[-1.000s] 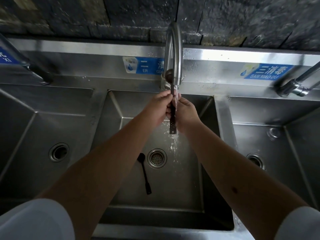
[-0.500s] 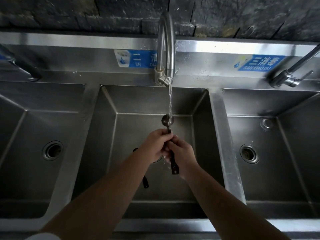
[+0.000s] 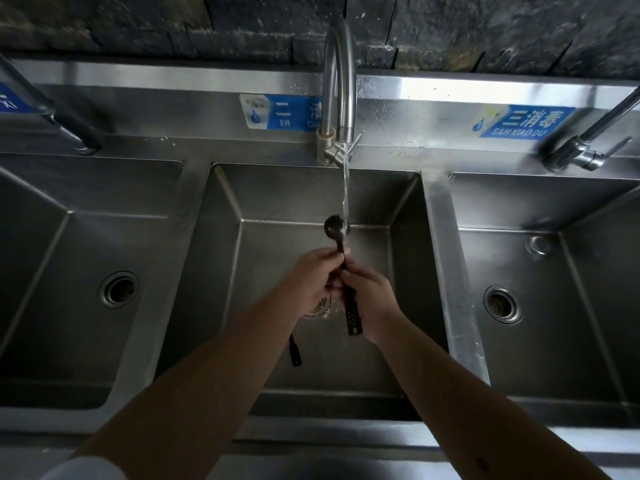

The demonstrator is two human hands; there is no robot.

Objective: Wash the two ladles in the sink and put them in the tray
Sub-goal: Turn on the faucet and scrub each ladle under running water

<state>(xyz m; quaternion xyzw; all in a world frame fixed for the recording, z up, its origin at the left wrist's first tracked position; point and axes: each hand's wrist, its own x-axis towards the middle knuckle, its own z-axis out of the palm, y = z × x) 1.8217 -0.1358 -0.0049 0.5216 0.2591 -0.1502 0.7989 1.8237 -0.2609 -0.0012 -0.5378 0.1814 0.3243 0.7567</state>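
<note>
A black ladle is upright over the middle sink basin, its bowl under the water stream from the tap. My left hand and my right hand both grip its handle, whose perforated end hangs below my right hand. A second black ladle lies on the basin floor; only its handle end shows under my left forearm. No tray is in view.
A left basin and a right basin flank the middle one, each with a drain. Two more taps stand at the far left and far right. A dark stone wall runs behind the steel backsplash.
My hands and the ladle have come down from right under the spout to lower in the basin. The ladle's bowl now points up into the stream.
</note>
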